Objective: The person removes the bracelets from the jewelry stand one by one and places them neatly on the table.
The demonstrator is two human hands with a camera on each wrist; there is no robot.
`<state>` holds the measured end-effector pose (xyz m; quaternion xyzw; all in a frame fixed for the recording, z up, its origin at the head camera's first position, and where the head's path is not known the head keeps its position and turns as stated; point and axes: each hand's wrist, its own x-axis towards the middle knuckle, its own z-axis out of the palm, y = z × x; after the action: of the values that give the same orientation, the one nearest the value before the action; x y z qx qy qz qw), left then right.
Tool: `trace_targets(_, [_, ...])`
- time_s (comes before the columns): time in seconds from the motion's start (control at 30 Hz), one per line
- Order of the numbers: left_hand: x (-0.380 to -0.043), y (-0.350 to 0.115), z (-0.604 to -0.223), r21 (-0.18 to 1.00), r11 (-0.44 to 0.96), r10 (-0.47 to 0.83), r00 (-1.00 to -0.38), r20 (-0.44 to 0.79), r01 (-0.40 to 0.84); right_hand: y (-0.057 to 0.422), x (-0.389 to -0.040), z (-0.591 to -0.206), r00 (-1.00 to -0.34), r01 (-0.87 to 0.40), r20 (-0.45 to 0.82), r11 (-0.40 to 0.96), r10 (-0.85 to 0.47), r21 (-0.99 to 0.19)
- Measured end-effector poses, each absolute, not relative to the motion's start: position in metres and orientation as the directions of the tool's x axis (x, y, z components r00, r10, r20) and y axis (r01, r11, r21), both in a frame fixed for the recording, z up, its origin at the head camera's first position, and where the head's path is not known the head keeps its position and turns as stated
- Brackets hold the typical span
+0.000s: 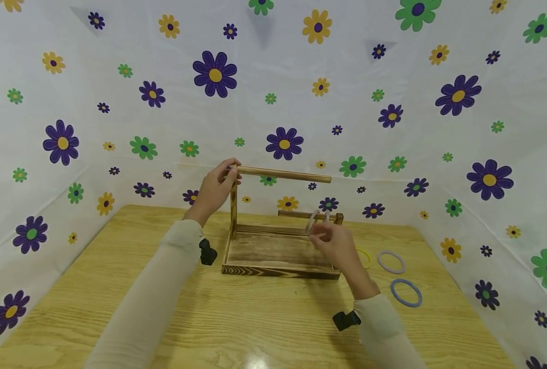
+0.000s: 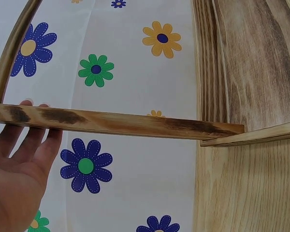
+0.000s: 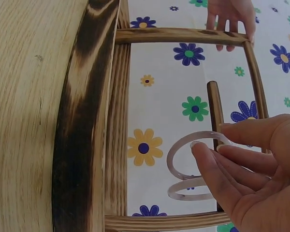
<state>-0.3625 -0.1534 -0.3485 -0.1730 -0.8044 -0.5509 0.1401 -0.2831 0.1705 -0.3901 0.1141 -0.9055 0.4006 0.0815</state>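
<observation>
A wooden rack stands on a shallow tray base (image 1: 280,273), with an upper rod (image 1: 291,175) running right from a tall left post (image 1: 234,210) and a lower rod (image 1: 291,213) running left from a short right post. My left hand (image 1: 215,188) grips the top corner of the tall post, its fingers behind the wood. At the lower rod, my right hand (image 1: 340,246) pinches a pale translucent ring (image 3: 173,157) that encircles the rod. A second pale ring (image 3: 187,196) hangs on the same rod, nearer the short post. The right fingers overlap part of both rings.
To the right of the rack, a purple ring (image 1: 380,260) and a blue ring (image 1: 393,293) lie flat on the wooden table (image 1: 255,318). A yellow ring (image 1: 369,258) is partly hidden behind the right hand. Flower-printed cloth (image 1: 162,61) walls in the back and sides.
</observation>
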Motion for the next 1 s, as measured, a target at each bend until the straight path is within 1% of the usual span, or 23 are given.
trace_targets(0.3, [-0.363, -0.153, -0.349, 0.841, 0.322, 0.120, -0.900, 0.420, 0.435, 0.165, -0.286, -0.396, -0.965, -0.260, 0.222, 0.608, -0.140, -0.750])
trace_targets(0.53, [-0.362, -0.153, -0.348, 0.843, 0.324, 0.121, -0.903, 0.412, 0.428, 0.162, -0.289, -0.398, -0.960, -0.279, 0.235, 0.588, -0.153, -0.760])
trace_targets(1.0, [-0.362, -0.153, -0.349, 0.840, 0.328, 0.122, -0.901, 0.417, 0.433, 0.155, -0.294, -0.401, -0.970, -0.243, 0.197, 0.535, -0.142, -0.809])
